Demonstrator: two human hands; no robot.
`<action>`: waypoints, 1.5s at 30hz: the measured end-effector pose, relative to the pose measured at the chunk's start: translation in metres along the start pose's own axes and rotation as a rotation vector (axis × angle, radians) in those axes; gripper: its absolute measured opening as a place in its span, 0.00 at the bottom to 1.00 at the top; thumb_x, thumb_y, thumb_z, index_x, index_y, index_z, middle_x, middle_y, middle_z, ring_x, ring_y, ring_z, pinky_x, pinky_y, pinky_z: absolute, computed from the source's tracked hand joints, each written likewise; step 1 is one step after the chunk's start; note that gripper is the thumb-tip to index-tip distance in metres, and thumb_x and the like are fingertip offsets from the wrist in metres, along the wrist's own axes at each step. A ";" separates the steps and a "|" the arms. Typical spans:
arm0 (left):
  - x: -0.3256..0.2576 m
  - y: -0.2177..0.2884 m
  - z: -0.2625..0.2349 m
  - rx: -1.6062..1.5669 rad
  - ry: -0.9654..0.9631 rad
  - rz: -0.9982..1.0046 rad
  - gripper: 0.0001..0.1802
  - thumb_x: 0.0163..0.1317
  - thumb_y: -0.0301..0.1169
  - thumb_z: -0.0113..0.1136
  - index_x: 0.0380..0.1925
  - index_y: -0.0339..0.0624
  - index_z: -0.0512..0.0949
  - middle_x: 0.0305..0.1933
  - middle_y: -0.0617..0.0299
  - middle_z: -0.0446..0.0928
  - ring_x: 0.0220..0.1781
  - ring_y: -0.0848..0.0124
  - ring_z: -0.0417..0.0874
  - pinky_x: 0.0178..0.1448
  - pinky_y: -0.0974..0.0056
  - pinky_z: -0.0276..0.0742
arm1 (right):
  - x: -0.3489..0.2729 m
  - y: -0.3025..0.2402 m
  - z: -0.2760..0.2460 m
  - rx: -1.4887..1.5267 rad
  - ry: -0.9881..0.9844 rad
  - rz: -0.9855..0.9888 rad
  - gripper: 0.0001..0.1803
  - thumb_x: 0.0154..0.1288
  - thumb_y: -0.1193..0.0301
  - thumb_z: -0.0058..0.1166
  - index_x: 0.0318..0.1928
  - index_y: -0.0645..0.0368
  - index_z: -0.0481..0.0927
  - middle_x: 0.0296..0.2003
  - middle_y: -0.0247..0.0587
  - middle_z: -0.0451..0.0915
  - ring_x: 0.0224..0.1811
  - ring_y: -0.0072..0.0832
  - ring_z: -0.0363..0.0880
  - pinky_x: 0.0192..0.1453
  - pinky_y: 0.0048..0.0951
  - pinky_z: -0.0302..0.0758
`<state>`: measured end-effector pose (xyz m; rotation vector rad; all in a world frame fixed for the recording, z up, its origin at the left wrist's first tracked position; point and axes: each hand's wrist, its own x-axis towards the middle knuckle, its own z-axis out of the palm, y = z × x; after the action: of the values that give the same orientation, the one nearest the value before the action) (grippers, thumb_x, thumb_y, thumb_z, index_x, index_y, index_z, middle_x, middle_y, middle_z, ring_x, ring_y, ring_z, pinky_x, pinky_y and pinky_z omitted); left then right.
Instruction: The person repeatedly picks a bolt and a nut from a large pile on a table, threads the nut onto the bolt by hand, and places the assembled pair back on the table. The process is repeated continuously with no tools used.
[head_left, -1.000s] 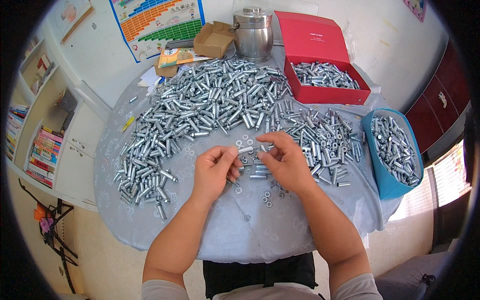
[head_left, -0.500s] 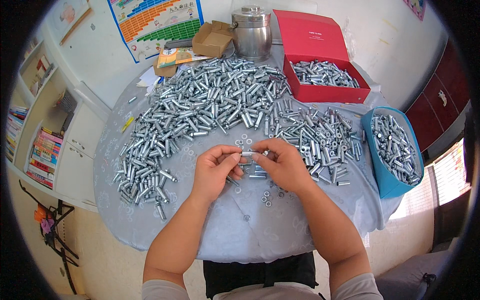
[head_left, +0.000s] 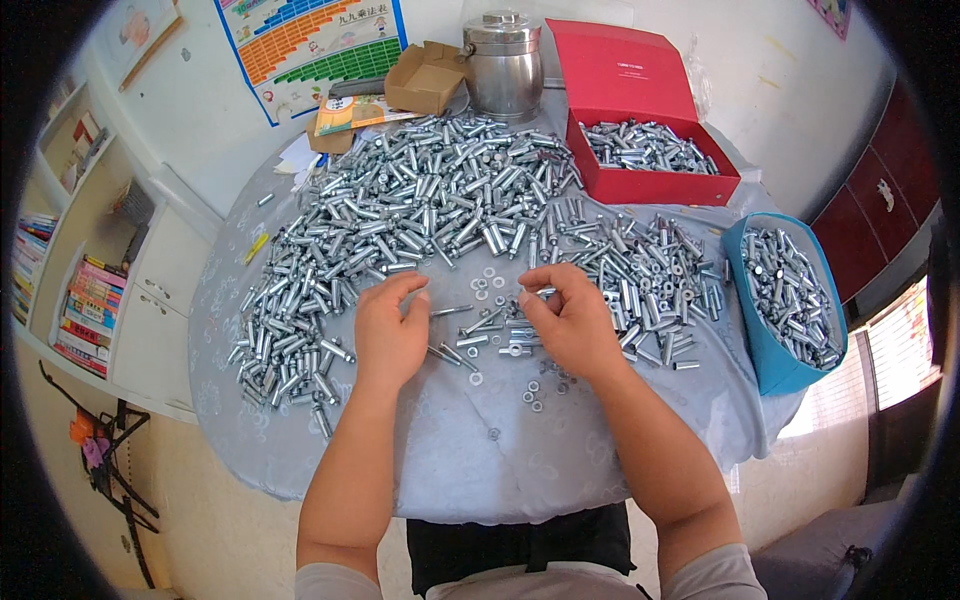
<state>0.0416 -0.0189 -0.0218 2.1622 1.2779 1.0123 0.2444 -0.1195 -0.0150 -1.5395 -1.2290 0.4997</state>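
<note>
My left hand (head_left: 391,328) is at the inner edge of the large heap of metal expansion bolts (head_left: 420,190), its thumb and forefinger apart and nothing visible between them. To the right, my right hand (head_left: 570,318) hovers beside the pile of loose sleeves and bolts (head_left: 655,290); its thumb and forefinger are apart, the other fingers curled and partly hidden. Between the hands lie several thin bolts (head_left: 484,322), with washers (head_left: 484,283) beyond them. Closer to me are a single washer (head_left: 476,379) and a few nuts (head_left: 530,397).
A red box (head_left: 650,185) with its lid up holds more metal pieces at the back right. A blue fabric bin (head_left: 768,345) full of bolts stands at the right edge. Behind the heap are a steel pot (head_left: 503,75), a small cardboard box (head_left: 425,85) and a yellow cutter (head_left: 255,248).
My hands were together over the middle, fingers round a small metal piece. They have parted: the left moved left toward the heap, the right slightly right. That piece no longer shows between them.
</note>
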 end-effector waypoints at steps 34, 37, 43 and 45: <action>0.036 0.003 -0.018 0.614 -0.323 0.092 0.15 0.50 0.29 0.64 0.41 0.43 0.81 0.44 0.51 0.78 0.47 0.51 0.80 0.51 0.51 0.76 | -0.002 0.004 0.002 0.000 -0.025 -0.016 0.11 0.60 0.71 0.59 0.43 0.62 0.81 0.40 0.45 0.79 0.33 0.32 0.80 0.37 0.29 0.76; 0.030 0.011 -0.022 0.643 -0.322 0.097 0.12 0.51 0.30 0.64 0.37 0.43 0.82 0.40 0.52 0.79 0.45 0.52 0.81 0.48 0.51 0.77 | -0.002 0.003 0.001 -0.009 -0.029 0.005 0.11 0.60 0.71 0.59 0.43 0.62 0.81 0.40 0.45 0.79 0.32 0.32 0.80 0.37 0.29 0.77; 0.023 0.006 -0.026 0.461 -0.184 0.086 0.09 0.53 0.32 0.66 0.34 0.42 0.83 0.36 0.52 0.80 0.38 0.53 0.81 0.43 0.54 0.76 | -0.003 -0.003 0.001 -0.013 -0.030 0.022 0.11 0.60 0.71 0.59 0.43 0.62 0.81 0.40 0.45 0.79 0.31 0.32 0.79 0.37 0.30 0.77; 0.025 0.000 -0.025 0.304 -0.095 0.111 0.09 0.55 0.32 0.66 0.34 0.40 0.82 0.35 0.54 0.82 0.34 0.59 0.82 0.37 0.58 0.76 | -0.002 -0.004 0.000 -0.011 -0.024 0.029 0.11 0.60 0.71 0.59 0.43 0.62 0.81 0.39 0.45 0.80 0.30 0.32 0.80 0.37 0.30 0.77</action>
<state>0.0299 0.0027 0.0030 2.5011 1.3521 0.7852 0.2413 -0.1219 -0.0118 -1.5662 -1.2307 0.5324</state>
